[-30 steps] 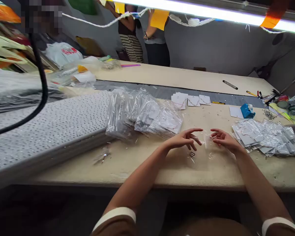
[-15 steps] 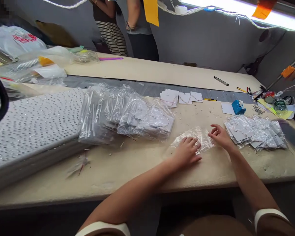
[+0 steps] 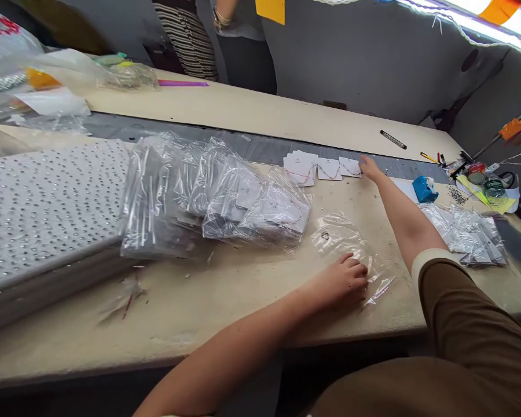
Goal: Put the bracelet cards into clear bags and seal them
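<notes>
My left hand [image 3: 345,280] rests on a clear plastic bag [image 3: 336,237] near the table's front edge, fingers curled down on its near end. My right arm stretches far forward and my right hand [image 3: 368,167] touches the rightmost of a row of white cards [image 3: 330,169] with thin necklaces on them; its fingers are mostly hidden from here. A heap of clear bagged cards [image 3: 226,197] lies left of the bag. Another heap of filled bags [image 3: 464,231] sits to the right, partly behind my arm.
A grey studded board [image 3: 47,202] fills the left. A blue tape dispenser [image 3: 424,189], pens and tape rolls [image 3: 486,176] lie at the far right, a marker [image 3: 393,139] on the far table. Two people [image 3: 217,40] stand beyond it. Plastic bags [image 3: 52,81] pile at back left.
My right hand has left the clear bag and reached forward to the row of cards. My left hand slid nearer along the bag. The camera has tilted down and leftwards.
</notes>
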Action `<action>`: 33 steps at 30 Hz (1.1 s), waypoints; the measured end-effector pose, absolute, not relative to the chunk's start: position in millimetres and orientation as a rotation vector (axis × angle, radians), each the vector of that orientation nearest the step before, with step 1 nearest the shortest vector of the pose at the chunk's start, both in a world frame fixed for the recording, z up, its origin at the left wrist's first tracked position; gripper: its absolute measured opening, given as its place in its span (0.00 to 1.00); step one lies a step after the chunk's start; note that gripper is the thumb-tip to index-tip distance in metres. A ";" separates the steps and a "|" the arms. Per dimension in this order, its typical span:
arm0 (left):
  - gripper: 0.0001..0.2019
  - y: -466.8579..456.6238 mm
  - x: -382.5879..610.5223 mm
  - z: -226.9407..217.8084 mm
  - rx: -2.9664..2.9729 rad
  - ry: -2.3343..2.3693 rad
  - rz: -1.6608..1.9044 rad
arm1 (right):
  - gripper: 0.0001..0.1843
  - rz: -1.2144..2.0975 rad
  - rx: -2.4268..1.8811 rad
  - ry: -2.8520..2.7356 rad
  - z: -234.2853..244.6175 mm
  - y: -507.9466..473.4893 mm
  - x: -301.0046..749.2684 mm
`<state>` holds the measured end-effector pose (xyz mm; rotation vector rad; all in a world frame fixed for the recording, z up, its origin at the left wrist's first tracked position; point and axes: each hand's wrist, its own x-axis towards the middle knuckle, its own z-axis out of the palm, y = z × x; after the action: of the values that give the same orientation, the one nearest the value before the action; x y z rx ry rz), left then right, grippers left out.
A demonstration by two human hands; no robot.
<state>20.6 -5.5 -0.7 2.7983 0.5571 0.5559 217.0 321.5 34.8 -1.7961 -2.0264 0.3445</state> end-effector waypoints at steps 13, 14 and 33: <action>0.07 8.0 1.2 2.5 2.693 0.796 0.572 | 0.24 0.327 -1.844 -2.074 56.0 353.9 199.5; 0.07 8.8 1.8 0.3 2.654 0.812 0.601 | 0.20 0.337 -1.830 -2.087 68.5 350.0 204.1; 0.11 6.2 21.7 3.7 2.196 1.166 0.784 | 0.11 0.654 -1.164 -2.005 3.5 -78.5 278.1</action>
<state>21.7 6.2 3.7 2.1964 1.1659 0.7843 278.1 -78.5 3.5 -1.1635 -2.0052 0.6538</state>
